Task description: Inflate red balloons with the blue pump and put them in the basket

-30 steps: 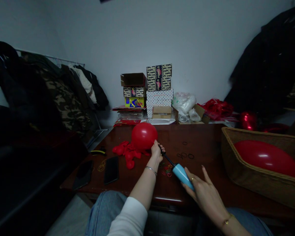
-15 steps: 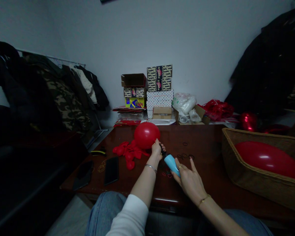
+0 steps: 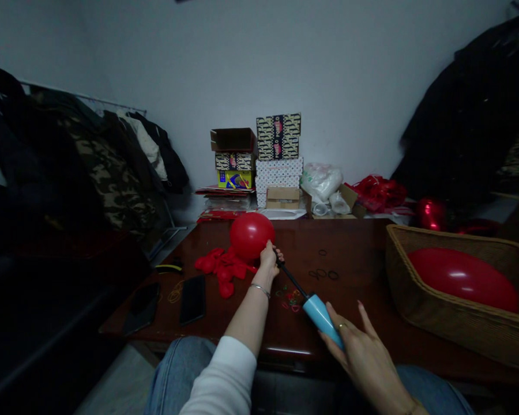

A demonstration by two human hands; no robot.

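Observation:
My left hand (image 3: 270,259) is closed where the neck of a partly inflated red balloon (image 3: 251,235) meets the black nozzle end of a hand balloon pump (image 3: 322,317). The neck itself is hidden by the fingers. My right hand (image 3: 363,351) grips the pump's light blue barrel between thumb and fingers, with the index finger raised off it. A length of black shaft shows between the two hands. Under and left of the balloon lies a pile of uninflated red balloons (image 3: 225,271). Small coloured rubber bands (image 3: 292,300) are scattered below the shaft.
A wicker basket (image 3: 415,288) at right holds a large red balloon (image 3: 462,279). Black bands (image 3: 324,275) lie right of the pump. Two dark phone-like slabs, one nearer the middle (image 3: 192,300), lie at left. Stacked boxes (image 3: 279,138) stand behind the table.
My right hand has pulled the blue barrel back toward me and to the right, exposing the black shaft. My left hand stays at the balloon's neck; the view has shifted slightly.

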